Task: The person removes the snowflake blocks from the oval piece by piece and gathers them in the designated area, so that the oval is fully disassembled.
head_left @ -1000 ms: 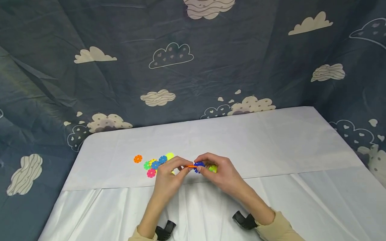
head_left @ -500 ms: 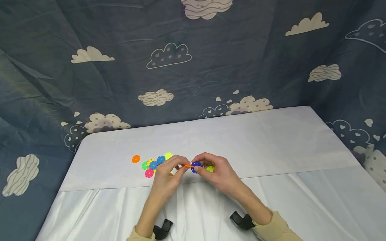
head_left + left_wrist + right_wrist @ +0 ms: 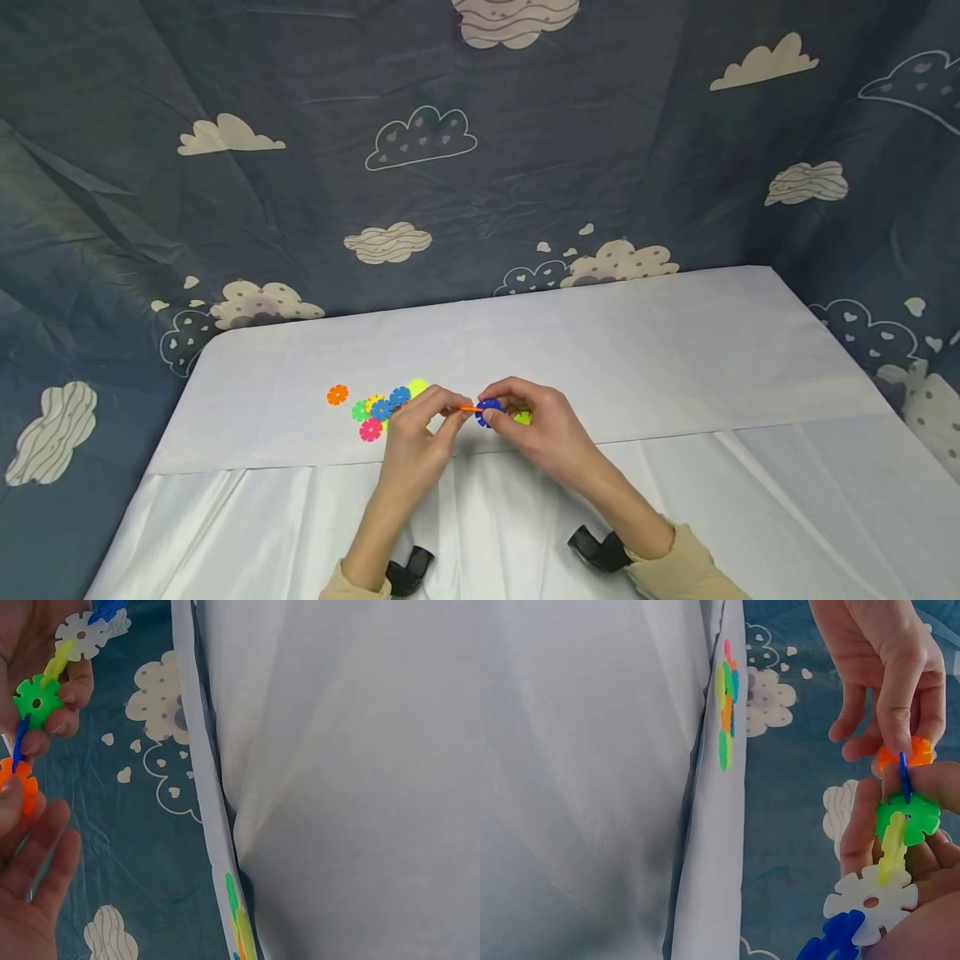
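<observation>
My left hand [image 3: 416, 437] pinches an orange notched plastic disc [image 3: 468, 408], seen nearly edge-on from the head. With thumb and fingers, my right hand [image 3: 551, 425] grips a dark blue disc [image 3: 490, 412] that meets the orange one at its edge. In the right wrist view, the blue disc [image 3: 905, 777] joins the orange disc [image 3: 919, 752] to a green disc [image 3: 911, 817]. A yellow disc [image 3: 892, 844], a white disc [image 3: 871, 901] and another blue disc [image 3: 831, 937] continue this chain along my right hand. Fingers partly cover the chain.
On the white-covered table [image 3: 675, 358], several loose discs lie left of my hands, among them a pink disc [image 3: 371, 430] and a blue disc [image 3: 400, 397]. A lone orange disc [image 3: 337, 394] lies farther left. Dark cloud-print cloth [image 3: 480, 192] hangs behind the table.
The head view has shifted slightly left. Both hands keep hold of the joined discs, with no other clear movement.
</observation>
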The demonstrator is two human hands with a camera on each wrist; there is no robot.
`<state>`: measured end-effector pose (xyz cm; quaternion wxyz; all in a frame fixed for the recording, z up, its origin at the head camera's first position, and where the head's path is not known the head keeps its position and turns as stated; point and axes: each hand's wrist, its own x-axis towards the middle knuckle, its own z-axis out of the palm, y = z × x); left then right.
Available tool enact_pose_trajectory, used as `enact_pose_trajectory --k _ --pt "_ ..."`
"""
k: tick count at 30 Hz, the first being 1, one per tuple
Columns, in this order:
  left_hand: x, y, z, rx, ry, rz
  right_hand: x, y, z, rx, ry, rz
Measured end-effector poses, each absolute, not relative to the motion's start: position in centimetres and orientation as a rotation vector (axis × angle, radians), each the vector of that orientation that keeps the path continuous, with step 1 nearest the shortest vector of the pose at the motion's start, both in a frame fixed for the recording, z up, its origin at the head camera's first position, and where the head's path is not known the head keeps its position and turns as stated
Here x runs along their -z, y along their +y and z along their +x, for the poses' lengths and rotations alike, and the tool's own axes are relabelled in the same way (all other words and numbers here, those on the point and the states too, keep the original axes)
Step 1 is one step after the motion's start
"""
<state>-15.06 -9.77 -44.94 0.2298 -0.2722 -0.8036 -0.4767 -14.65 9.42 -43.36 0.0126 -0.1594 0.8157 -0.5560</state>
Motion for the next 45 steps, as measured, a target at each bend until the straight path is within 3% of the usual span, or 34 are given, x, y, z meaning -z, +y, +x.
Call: enact_pose_trajectory --k 19,34,45 --pt "43.9 -12.6 -16.1 1.502 -2.460 -1.060 43.6 9.5 -15.0 1.649 2.348 -0.612" --pt "43.3 -14.1 -16.2 1.346 -2.372 -0.412 44.0 10.0 -15.3 1.752 2.530 -0.394" --pt "44.3 -16.3 -16.7 1.095 -2.806 0.017 44.3 10.1 -15.3 1.735 2.541 -0.426"
